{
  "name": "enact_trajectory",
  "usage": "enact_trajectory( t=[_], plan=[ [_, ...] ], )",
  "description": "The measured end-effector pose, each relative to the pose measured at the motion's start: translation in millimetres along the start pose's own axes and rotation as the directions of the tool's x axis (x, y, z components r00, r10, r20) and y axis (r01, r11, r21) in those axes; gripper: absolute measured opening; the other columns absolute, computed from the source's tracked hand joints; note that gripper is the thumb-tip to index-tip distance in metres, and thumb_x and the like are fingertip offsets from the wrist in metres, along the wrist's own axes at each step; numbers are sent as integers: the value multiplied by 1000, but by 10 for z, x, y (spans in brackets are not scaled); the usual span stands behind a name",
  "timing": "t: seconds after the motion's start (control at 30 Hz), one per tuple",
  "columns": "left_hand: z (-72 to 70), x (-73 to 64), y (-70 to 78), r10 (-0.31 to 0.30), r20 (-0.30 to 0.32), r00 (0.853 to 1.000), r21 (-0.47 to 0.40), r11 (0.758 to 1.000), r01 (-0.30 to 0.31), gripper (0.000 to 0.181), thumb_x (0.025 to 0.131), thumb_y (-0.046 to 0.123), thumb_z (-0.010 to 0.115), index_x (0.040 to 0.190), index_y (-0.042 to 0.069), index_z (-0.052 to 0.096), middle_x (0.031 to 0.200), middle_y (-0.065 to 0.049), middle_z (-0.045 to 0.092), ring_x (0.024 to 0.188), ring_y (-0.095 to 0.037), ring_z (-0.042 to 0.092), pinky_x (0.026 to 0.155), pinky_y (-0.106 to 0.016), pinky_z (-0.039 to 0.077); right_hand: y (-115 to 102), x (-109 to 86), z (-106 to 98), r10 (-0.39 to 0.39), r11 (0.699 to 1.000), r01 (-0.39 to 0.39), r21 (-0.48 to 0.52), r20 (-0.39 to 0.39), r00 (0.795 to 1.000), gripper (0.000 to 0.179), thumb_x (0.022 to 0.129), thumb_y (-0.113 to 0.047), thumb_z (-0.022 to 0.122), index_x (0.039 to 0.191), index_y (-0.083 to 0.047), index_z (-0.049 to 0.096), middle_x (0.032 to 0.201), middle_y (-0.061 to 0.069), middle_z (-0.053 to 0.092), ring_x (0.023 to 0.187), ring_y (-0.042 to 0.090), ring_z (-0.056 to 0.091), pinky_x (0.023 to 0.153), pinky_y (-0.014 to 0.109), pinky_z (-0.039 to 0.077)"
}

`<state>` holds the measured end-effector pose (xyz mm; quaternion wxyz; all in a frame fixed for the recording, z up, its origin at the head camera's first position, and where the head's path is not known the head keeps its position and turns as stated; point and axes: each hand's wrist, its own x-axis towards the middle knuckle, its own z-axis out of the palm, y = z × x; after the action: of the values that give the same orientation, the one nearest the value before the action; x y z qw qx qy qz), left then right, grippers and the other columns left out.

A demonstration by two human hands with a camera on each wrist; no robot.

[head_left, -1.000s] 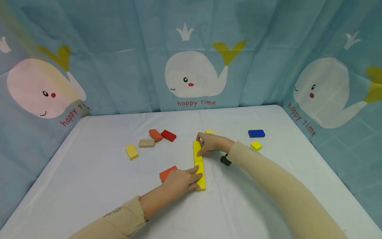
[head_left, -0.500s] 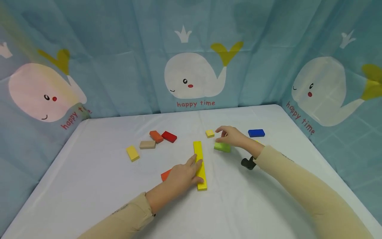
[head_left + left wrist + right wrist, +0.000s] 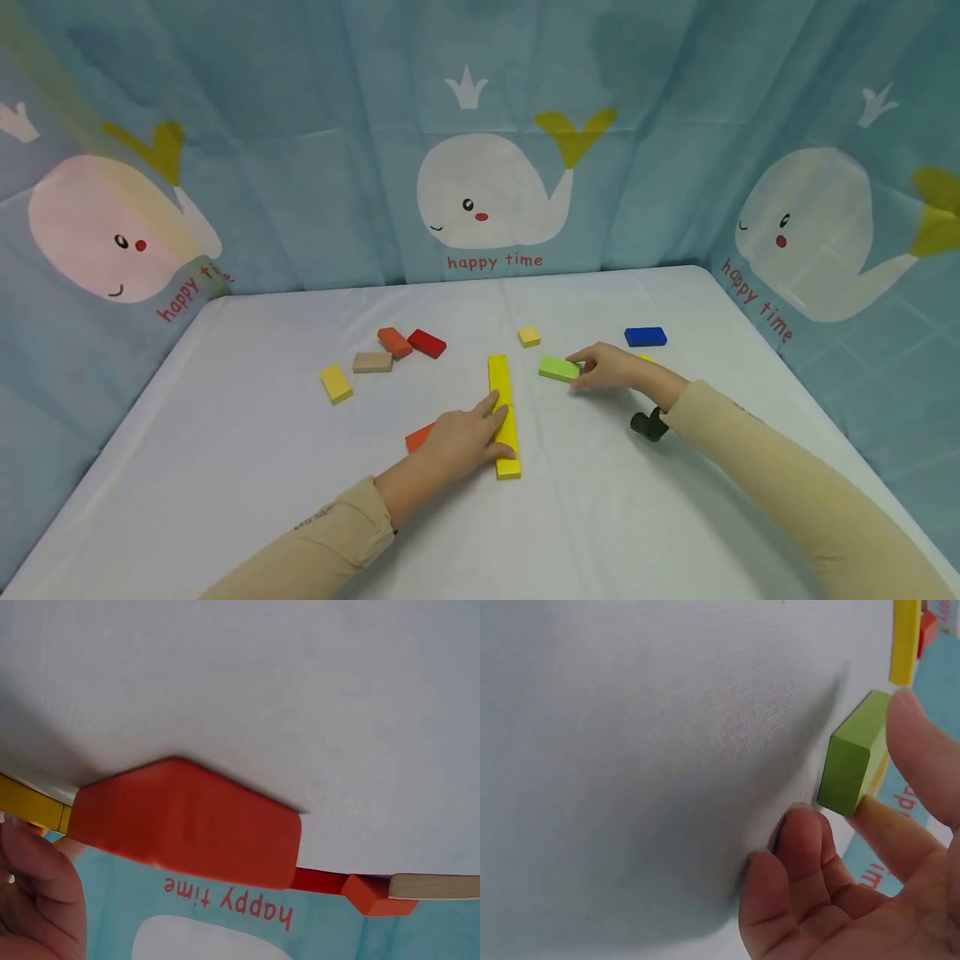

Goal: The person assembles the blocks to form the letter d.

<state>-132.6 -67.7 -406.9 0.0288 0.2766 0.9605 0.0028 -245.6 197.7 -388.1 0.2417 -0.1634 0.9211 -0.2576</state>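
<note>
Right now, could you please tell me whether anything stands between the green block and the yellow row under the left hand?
Nothing visible does: only white cloth shows between the green block and the yellow row. The small yellow block sits farther back.

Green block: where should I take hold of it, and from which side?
Probably best to pinch the green block across its narrow width, on its two long sides near the right-hand end in the head view, coming in from the right. It lies flat, its length running roughly left to right, and the right hand is at that end.
</note>
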Motion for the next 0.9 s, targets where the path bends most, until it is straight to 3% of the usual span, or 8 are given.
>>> enact_trajectory(
  t=[0.2, 0.37, 0.6, 0.73, 0.9],
  plan=[
    [8, 2, -11, 3, -5, 1000, 4, 1000, -3, 71, 85, 60, 60, 137, 13, 57, 142, -12, 52, 43, -11, 41, 46, -20, 29, -13, 37, 14, -2, 1000, 2, 1, -9, 1000, 55, 88, -22, 74, 135, 1, 56, 90, 9, 55, 77, 19, 46, 64, 28, 38],
    [3, 12, -23, 13, 2, 1000, 18, 1000, -13, 72, 84, 61, 61, 137, 13, 58, 141, -12, 52, 47, -13, 50, 48, -20, 34, -39, 45, 5, 13, 1000, -13, 20, -20, 1000, 52, 88, -21, 74, 132, 2, 58, 98, 12, 59, 83, 21, 49, 69, 30, 41],
    [-11, 27, -24, 17, 31, 999, 12, 1000, -17, 72, 84, 61, 61, 138, 13, 56, 142, -12, 51, 51, -14, 55, 50, -19, 37, -60, 27, -20, 30, 999, -30, 19, 10, 1000, 46, 90, -19, 71, 127, 3, 58, 101, 12, 57, 83, 21, 52, 68, 30, 47],
    [-16, 37, -27, 14, 32, 999, 11, 1000, -14, 71, 84, 61, 61, 138, 14, 56, 142, -12, 51, 58, -15, 61, 50, -19, 36, -76, 20, -76, 37, 996, -39, 75, 23, 999, 43, 92, -14, 67, 127, 7, 54, 98, 12, 59, 82, 21, 57, 66, 32, 53],
    [-17, 51, -28, 22, 26, 999, 12, 1000, -23, 71, 84, 60, 62, 138, 14, 57, 142, -11, 52, 61, -15, 63, 51, -19, 37, -64, 62, -153, 47, 979, -51, 196, 28, 999, 44, 93, -9, 64, 131, 8, 51, 97, 13, 59, 84, 20, 60, 73, 31, 53]
  ],
)
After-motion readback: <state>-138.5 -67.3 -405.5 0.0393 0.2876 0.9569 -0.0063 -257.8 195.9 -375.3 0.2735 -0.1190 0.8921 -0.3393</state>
